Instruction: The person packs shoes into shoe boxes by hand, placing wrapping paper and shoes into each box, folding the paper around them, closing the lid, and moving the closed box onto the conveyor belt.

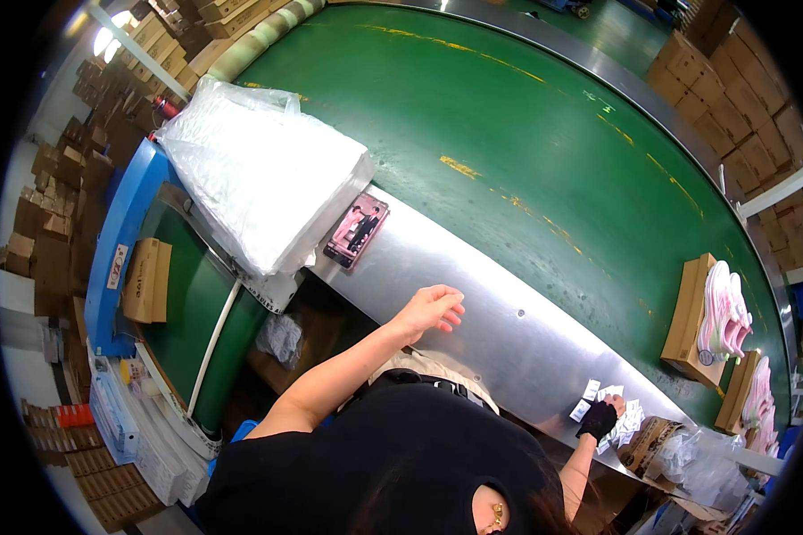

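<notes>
Two hands spread far apart along a steel ledge beside a wide green conveyor belt.

From the head view, the left hand hovers open over the steel tabletop, fingers loosely spread, holding nothing; a phone lies well apart from it, further up the ledge. The right hand, in a dark fingerless glove, presses on a heap of small white tags; its grip is hidden. A dark top blocks the lower frame. On the belt ride open shoe boxes with pink shoes. A plastic-wrapped bundle sits left; cardboard cartons stack along the warped edges.
</notes>
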`<act>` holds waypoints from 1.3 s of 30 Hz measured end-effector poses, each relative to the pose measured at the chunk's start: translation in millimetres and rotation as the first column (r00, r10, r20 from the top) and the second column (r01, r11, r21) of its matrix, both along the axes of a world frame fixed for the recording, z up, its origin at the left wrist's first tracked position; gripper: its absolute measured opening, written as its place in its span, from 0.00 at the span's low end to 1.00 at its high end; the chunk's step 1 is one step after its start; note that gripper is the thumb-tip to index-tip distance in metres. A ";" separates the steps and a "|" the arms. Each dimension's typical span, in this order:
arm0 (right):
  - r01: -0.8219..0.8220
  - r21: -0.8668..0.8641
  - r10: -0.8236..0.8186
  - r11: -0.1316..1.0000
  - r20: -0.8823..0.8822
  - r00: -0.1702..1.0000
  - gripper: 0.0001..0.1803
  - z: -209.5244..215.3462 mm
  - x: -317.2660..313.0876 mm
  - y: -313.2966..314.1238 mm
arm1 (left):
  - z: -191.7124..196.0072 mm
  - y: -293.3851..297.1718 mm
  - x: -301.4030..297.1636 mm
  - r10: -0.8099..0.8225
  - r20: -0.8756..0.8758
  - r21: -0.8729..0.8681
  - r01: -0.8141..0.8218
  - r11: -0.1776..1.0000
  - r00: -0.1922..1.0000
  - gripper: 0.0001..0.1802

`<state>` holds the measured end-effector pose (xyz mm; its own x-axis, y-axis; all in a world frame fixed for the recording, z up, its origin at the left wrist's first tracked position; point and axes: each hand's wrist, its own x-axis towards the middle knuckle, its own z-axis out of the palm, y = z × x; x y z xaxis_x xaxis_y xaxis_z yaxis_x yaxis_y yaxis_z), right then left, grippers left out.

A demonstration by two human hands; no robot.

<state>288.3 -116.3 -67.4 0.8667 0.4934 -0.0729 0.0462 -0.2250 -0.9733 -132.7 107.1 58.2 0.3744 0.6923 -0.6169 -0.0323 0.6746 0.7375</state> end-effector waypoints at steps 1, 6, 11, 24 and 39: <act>0.050 -0.335 0.059 0.941 0.307 0.950 0.10 4.6 2.5 -5.0 | -0.6 0.2 3.8 -0.008 0.015 0.008 0.007 1.000 1.000 0.14; 0.152 -0.068 -0.114 0.986 0.391 0.913 0.05 9.3 -4.0 -14.1 | 8.7 9.3 24.6 -0.158 0.018 0.021 0.158 0.987 0.987 0.17; -0.319 -0.035 0.321 0.947 0.110 0.941 0.06 106.8 -133.1 105.0 | 36.5 11.5 59.2 -0.355 0.033 0.140 0.347 0.927 0.934 0.27; -0.644 0.151 0.650 0.750 -0.345 0.677 0.10 119.8 -177.3 146.6 | 6.0 9.2 100.8 -0.388 0.067 0.150 0.375 0.915 0.919 0.10; 0.578 0.001 -0.496 0.816 -0.512 0.701 0.20 66.7 174.0 113.1 | 3.4 7.4 79.5 -0.072 0.509 -0.276 0.243 0.930 0.857 0.06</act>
